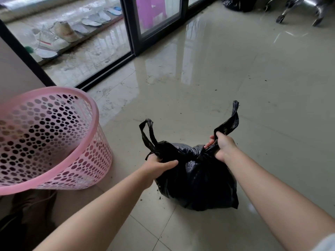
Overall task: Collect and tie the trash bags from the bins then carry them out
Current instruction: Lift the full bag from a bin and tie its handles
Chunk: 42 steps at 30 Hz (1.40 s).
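A full black trash bag point(197, 180) sits on the tiled floor in front of me. My left hand point(156, 166) grips the bag's left handle at its base, and the handle's loop sticks up above the fist. My right hand point(222, 146) grips the right handle, whose end rises up and to the right. The two handles are crossed between my hands at the bag's top. A pink perforated bin point(49, 140) stands to the left, tilted toward me, with no bag in it.
A sliding glass door point(130, 33) runs along the far left, with shoes point(59, 35) and insoles on the balcony beyond. Another black bag point(235, 4) lies at the far top, beside chair legs with castors point(297, 13). Dirt specks dot the floor.
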{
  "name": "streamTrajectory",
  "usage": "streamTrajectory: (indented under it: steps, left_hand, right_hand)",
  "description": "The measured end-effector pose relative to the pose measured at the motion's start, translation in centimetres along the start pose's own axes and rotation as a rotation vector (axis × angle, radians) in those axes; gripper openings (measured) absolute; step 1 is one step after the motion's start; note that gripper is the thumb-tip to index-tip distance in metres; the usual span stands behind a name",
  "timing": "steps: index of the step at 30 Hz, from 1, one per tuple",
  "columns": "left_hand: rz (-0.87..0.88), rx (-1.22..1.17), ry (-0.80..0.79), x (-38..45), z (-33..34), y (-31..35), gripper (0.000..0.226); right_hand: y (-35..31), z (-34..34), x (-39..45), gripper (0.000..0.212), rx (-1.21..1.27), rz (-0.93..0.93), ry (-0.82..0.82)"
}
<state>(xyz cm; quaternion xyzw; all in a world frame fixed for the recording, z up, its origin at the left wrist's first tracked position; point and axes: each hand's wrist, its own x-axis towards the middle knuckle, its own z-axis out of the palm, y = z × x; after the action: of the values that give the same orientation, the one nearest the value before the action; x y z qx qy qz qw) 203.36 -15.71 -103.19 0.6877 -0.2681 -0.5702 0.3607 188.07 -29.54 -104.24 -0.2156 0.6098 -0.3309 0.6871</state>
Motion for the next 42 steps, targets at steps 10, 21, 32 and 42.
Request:
streamTrajectory:
  steps: [10,21,32,42]
  left_hand:
    - [0.486,0.227,0.077,-0.2,2.6,5.2,0.043]
    - [0.229,0.799,0.008,2.0,0.8,4.6,0.022]
    - [0.057,1.185,-0.003,3.6,0.8,3.7,0.071]
    - [0.129,0.567,0.149,3.8,-1.9,5.0,0.019]
  right_hand:
    - [-0.4,0.7,-1.3,0.04,-0.089,-0.008,-0.145]
    - [-1.8,-0.7,-1.9,0.03,-0.542,-0.007,-0.398]
    - [-4.8,0.5,-2.5,0.033,-0.225,0.0,-0.473]
    - [-3.8,0.8,-2.6,0.055,-1.05,-0.637,-0.38]
